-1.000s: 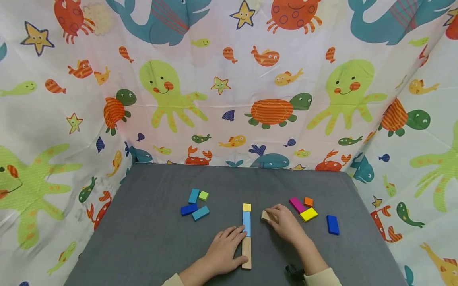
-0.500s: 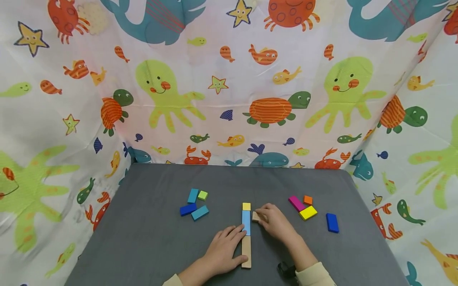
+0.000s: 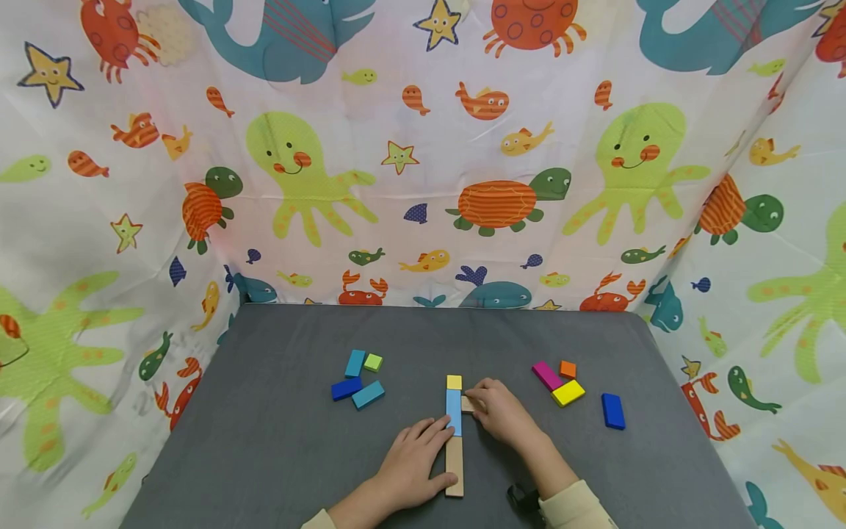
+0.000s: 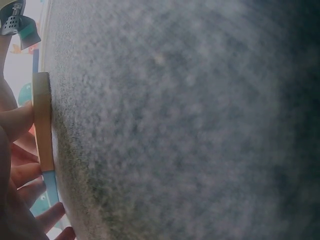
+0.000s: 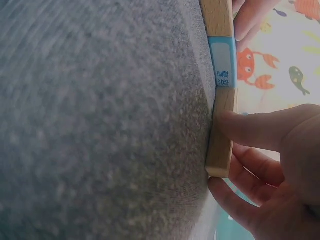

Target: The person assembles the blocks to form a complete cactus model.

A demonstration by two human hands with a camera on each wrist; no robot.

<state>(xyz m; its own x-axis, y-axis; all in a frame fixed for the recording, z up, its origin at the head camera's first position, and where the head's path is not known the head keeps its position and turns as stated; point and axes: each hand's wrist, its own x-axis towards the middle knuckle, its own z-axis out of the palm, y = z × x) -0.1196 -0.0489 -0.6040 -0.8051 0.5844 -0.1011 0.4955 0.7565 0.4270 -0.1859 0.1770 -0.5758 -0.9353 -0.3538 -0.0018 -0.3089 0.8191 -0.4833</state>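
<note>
On the grey table a column of blocks runs away from me: a long plain wooden block [image 3: 454, 470] nearest, then a light blue block [image 3: 453, 404], then a small yellow block [image 3: 454, 382]. My left hand [image 3: 411, 461] lies beside the column, fingers spread, its fingertips against the light blue block and its thumb touching the long wooden block. With thumb and fingers my right hand [image 3: 505, 417] pinches another plain wooden block [image 5: 220, 150]. That block lies crosswise, its end against the right side of the light blue block. My fingers partly cover it in the head view.
At the left sit two teal blocks [image 3: 368, 395], a dark blue block [image 3: 346, 389] and a green block [image 3: 373, 362]. To the right are magenta [image 3: 547, 375], orange [image 3: 568, 369] and yellow blocks [image 3: 568, 393], plus a separate blue block [image 3: 613, 411]. A printed curtain [image 3: 410, 279] surrounds the table.
My right hand has slid the pinched wooden block leftward across the table, from a gap away up to the light blue block. The left hand stays in place on the column.
</note>
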